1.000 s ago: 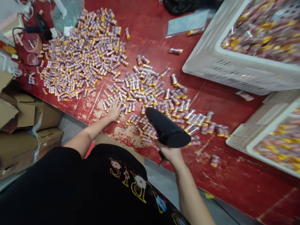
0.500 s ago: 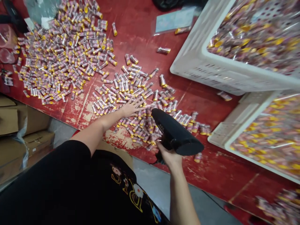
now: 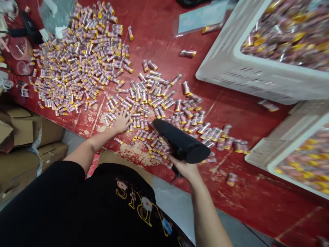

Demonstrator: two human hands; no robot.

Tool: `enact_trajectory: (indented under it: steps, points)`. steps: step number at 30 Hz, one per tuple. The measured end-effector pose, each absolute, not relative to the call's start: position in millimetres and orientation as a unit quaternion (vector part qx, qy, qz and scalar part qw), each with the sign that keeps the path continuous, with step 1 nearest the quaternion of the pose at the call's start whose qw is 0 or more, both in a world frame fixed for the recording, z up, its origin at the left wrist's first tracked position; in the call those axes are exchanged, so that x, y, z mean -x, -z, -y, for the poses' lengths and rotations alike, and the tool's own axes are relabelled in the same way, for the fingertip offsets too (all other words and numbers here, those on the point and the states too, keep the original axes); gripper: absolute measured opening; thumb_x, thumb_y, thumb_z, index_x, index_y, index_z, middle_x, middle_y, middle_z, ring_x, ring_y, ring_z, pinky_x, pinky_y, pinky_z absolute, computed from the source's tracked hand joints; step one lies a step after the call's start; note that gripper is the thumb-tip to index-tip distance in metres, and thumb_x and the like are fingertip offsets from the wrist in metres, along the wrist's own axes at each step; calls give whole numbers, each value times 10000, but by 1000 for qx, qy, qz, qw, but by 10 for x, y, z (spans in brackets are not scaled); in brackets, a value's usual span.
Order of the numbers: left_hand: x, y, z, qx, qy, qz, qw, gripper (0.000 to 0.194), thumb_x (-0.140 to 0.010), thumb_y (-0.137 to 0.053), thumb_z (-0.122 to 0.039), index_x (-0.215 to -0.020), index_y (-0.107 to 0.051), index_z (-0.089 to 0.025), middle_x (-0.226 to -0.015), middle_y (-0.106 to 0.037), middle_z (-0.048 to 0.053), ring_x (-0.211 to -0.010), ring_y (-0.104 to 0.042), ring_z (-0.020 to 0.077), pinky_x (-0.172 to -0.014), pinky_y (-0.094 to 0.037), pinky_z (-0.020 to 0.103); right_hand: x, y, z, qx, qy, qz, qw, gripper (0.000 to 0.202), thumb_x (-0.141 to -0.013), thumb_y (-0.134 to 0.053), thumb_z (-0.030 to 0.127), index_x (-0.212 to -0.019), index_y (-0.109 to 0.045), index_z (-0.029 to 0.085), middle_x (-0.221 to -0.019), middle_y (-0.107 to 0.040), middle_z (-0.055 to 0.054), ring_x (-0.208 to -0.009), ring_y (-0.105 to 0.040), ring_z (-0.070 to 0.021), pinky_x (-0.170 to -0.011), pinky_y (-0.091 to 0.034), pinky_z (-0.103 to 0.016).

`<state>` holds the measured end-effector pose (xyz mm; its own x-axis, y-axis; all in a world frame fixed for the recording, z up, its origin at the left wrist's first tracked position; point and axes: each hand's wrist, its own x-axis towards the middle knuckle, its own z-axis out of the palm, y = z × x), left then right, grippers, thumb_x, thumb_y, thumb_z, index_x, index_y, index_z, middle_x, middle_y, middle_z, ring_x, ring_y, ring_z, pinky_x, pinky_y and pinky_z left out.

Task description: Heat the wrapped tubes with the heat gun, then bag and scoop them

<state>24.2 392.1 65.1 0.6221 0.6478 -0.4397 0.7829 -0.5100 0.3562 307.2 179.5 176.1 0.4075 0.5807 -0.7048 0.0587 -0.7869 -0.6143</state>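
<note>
My right hand is wrapped round the grip of a black hair dryer. Its narrow end points up and left over small clear-wrapped tubes with yellow ends, spread across the red table. Fingers apart, my left hand lies at the near left side of this spread, on or just above the tubes; nothing is seen held in it. The dryer's body hides some of the tubes beneath it.
A bigger heap of the same tubes covers the table's left part. White crates filled with wrapped tubes stand at the right. A pink bowl sits at the far left; cardboard boxes are stacked below the table edge.
My left hand has moved left over the tubes, away from the dryer. The dryer in my right hand has shifted left too. The view has turned a little, so the table scene sits further right.
</note>
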Motion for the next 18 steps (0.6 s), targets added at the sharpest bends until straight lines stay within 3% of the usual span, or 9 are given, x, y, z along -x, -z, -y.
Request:
enact_trajectory:
  steps: [4,9,11,14,18]
  points:
    - [-182,-643,-3739,-881,136,-329,311,658,-1022,-281,-576,-1595,-337,-257,-1710,-158,119,-1590,-129,312,-1263,-128,582,-2997,-1757,-1867,774,-533,225,258,603,-571,-743,603,-983,-730,163,-1026,-736,-148,-982,-680,-313,-1051,-495,-516]
    - [-58,-663,-3793,-871,134,-340,329,618,-1043,-259,-508,-1546,-426,-190,-1660,-304,157,-1529,-322,280,-1252,-220,524,-2936,-1750,-2079,756,-535,269,263,573,-555,-757,596,-922,-731,156,-980,-745,-148,-954,-679,-313,-1041,-497,-531]
    - [-255,-581,-4048,-870,84,-376,309,627,-1045,-227,-504,-1537,-441,-179,-1662,-300,155,-1548,-279,266,-1262,-207,502,-2952,-1755,-2227,763,-512,279,278,565,-560,-763,612,-901,-732,163,-972,-749,-142,-960,-679,-315,-1039,-502,-529]
    - [-823,-362,-4620,-850,-9,-461,256,682,-1020,-245,-588,-1565,-400,-207,-1696,-206,141,-1591,-109,309,-1267,-95,583,-3048,-1750,-2453,787,-477,251,301,521,-586,-769,638,-857,-733,195,-945,-753,-114,-951,-690,-308,-1029,-520,-494]
    - [-1407,-144,-5049,-848,1,-462,261,735,-963,-375,-667,-1565,-408,-247,-1704,-187,118,-1585,-31,394,-1227,4,685,-3265,-1749,-2606,806,-463,216,298,535,-622,-765,655,-900,-733,200,-932,-750,-87,-915,-705,-287,-1003,-543,-473]
